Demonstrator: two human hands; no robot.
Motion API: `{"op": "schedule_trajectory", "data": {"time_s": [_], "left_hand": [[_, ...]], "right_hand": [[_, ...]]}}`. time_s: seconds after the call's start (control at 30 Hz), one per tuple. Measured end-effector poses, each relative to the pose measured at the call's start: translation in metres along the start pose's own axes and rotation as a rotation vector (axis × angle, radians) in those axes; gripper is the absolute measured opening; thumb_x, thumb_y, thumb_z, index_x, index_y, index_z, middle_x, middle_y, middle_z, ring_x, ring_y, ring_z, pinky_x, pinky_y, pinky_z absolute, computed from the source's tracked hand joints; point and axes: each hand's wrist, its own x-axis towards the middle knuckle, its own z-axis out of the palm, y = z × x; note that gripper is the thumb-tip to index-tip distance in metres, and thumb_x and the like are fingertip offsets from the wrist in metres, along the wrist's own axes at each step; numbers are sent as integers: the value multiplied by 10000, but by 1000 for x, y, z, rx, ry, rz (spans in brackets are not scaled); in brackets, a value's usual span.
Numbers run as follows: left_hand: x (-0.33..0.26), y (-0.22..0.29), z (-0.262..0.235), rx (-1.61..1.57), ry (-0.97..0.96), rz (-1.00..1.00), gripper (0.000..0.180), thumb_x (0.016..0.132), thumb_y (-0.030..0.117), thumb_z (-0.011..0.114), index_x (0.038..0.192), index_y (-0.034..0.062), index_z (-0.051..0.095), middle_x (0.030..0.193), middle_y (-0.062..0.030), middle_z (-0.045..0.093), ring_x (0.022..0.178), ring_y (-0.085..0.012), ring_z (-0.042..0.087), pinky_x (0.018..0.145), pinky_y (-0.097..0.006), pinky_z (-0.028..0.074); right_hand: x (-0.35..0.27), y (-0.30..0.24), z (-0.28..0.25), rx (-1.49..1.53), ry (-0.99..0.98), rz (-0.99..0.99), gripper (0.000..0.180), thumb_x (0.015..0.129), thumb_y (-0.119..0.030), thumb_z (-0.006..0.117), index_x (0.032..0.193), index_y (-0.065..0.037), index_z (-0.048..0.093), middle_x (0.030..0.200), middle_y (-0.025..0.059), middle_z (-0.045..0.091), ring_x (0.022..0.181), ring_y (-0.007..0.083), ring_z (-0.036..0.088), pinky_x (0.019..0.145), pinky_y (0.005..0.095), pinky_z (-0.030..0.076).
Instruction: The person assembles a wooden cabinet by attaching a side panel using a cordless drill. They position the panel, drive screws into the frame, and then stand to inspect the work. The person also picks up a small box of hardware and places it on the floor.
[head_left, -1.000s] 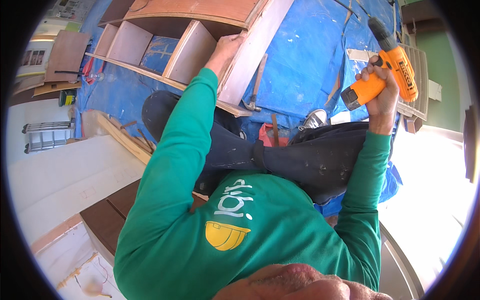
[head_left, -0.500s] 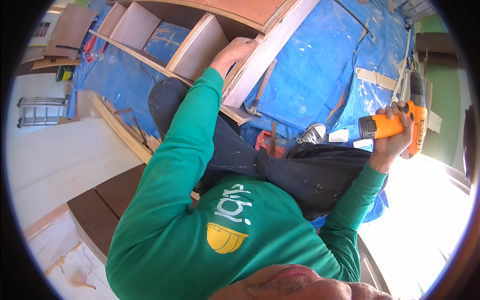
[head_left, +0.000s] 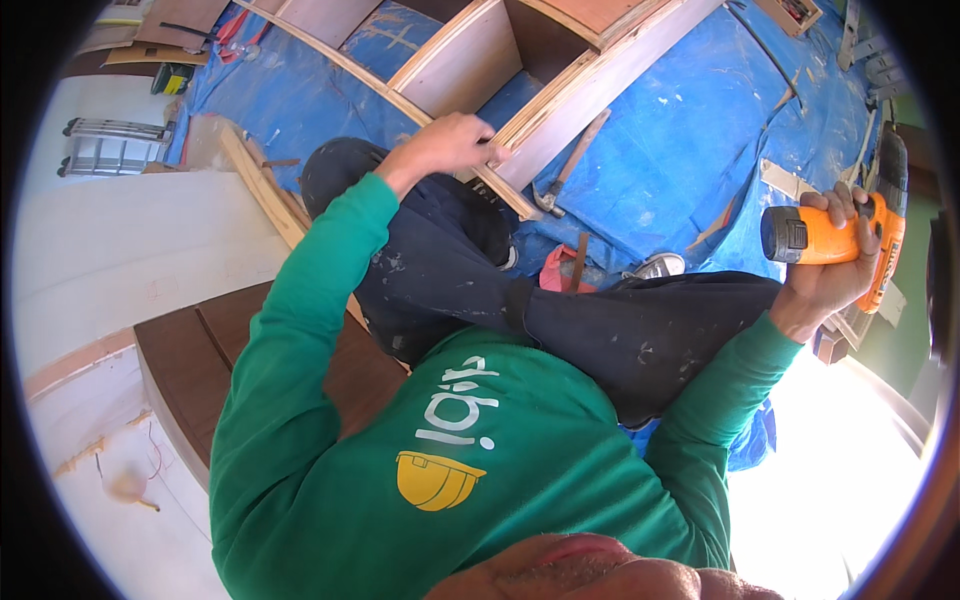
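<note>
My right hand (head_left: 835,250) grips an orange and black cordless drill (head_left: 850,235) by its handle, raised at the right with its black chuck end pointing away from me. My left hand (head_left: 450,145) is at the near corner of a wooden shelf unit (head_left: 465,65), its fingers curled in beside the long side panel (head_left: 620,85). Whether something small sits in those fingers is hidden. The unit lies with its compartments facing up, and its plywood edges show. A hammer (head_left: 575,165) lies next to its side panel.
Wrinkled blue sheeting (head_left: 690,120) covers the floor. A red piece of cloth or plastic (head_left: 558,268) lies near my shoe (head_left: 660,265). Wooden strips (head_left: 255,190) and a folded metal ladder (head_left: 115,145) are at the left. A dark brown panel (head_left: 230,350) is beside me.
My left hand has come back along the side panel to the unit's near corner. The drill has moved right and slightly up in view, still in my right hand. The view has shifted.
</note>
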Motion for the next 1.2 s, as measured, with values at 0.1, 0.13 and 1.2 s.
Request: {"op": "schedule_trajectory", "data": {"time_s": [0.1, 0.13, 1.2], "left_hand": [[-27, -10, 29, 133, 307, 106, 498, 967, 537, 674, 904, 52, 768, 751, -166, 675, 727, -328, 603, 709, -436, 483], [-26, -13, 32, 72, 347, 124, 492, 953, 547, 687, 883, 68, 777, 734, -163, 671, 693, -332, 590, 683, -435, 479], [62, 63, 39, -204, 917, 298, 667, 960, 430, 651, 1409, -49, 537, 1346, -335, 566, 1252, -447, 572, 1043, -512, 474]], "right_hand": [[4, 8, 9, 61, -39, 55, 309, 896, -49, 602, 1178, -15, 479, 940, 74, 473, 861, 187, 541, 973, 426, 437], [6, 11, 10, 67, -45, 68, 310, 895, -49, 602, 1178, -15, 479, 941, 74, 473, 860, 187, 539, 973, 427, 436], [20, -24, -5, -650, 254, -165, 417, 925, -118, 659, 1268, 103, 572, 1018, 168, 625, 947, 280, 636, 984, 470, 498]]}}
